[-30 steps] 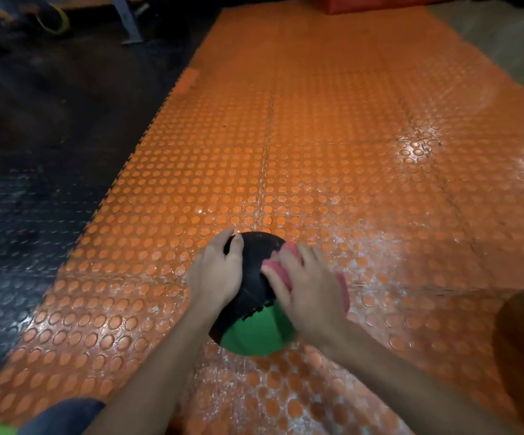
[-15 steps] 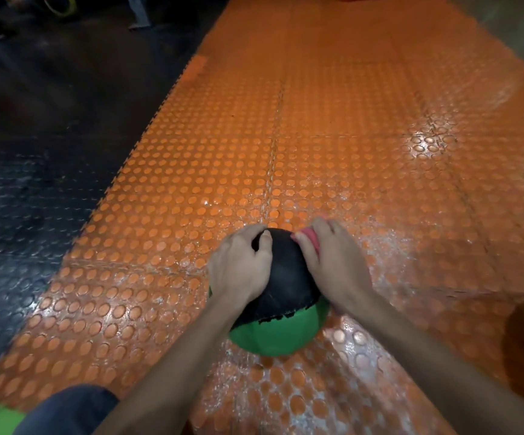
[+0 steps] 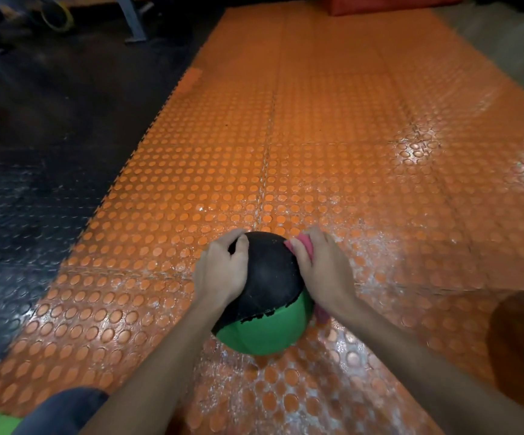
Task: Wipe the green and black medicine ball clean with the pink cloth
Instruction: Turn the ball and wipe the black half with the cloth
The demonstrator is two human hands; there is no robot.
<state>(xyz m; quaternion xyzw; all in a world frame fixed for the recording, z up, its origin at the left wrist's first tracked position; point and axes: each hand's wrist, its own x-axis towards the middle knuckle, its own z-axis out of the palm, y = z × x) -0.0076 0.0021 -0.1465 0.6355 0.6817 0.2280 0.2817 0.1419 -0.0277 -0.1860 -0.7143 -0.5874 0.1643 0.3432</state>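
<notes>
On the mat (image 3: pixel 348 152), the left hand (image 3: pixel 221 271) curls its grip over the ball (image 3: pixel 270 277). The right hand (image 3: pixel 323 271) clutches the cloth (image 3: pixel 303 245), pressing it to the ball.

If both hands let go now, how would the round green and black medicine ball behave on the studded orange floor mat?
The green and black medicine ball would probably roll: a sphere on the glossy orange mat, steadied only by the left hand and the right hand with the pink cloth. Its rough black half likely grips well.
</notes>
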